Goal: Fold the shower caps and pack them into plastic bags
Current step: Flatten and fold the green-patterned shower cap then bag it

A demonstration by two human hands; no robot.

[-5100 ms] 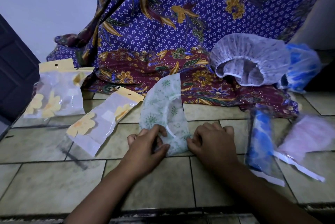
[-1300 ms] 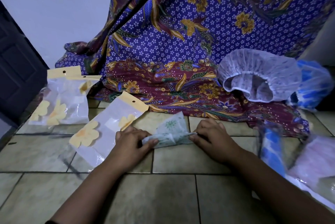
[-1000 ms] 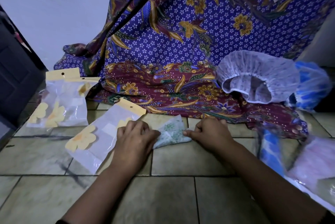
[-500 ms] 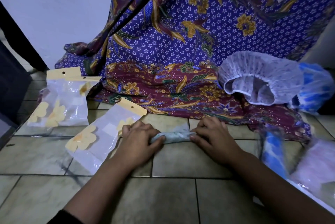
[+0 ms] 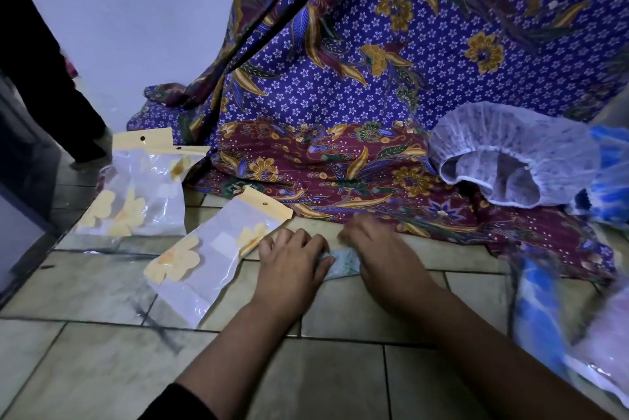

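- Down on the floor tiles (image 5: 340, 378), just in front of the batik cloth (image 5: 340, 154), the green shower cap (image 5: 344, 263) lies as a small tight bundle between the person's two hands.
- The left hand (image 5: 292, 270) sits knuckles-up over the bundle's left end. Its fingers are curled and the thumb is laid on the film, pinching it against the tile.
- The right hand (image 5: 377, 259) covers the right end. It is smeared by motion, so I cannot tell whether it pinches or only presses.
- From where I stand the cap looks like thin printed film: almost weightless, soft and slick. I'd expect it to spring open as soon as it is let go.
- I'd judge the safest hold to be across the middle of the bundle, thumb on top and fingers beneath, so every layer is trapped together.
- The nearest plastic bag (image 5: 211, 259), printed with yellow flowers and topped by a card header, looks empty and lies just beside the left hand. Opening its mouth will likely take one hand, leaving only one for the bundle.
- A white shower cap (image 5: 510, 157) rests unfolded on the cloth, well apart to the right.
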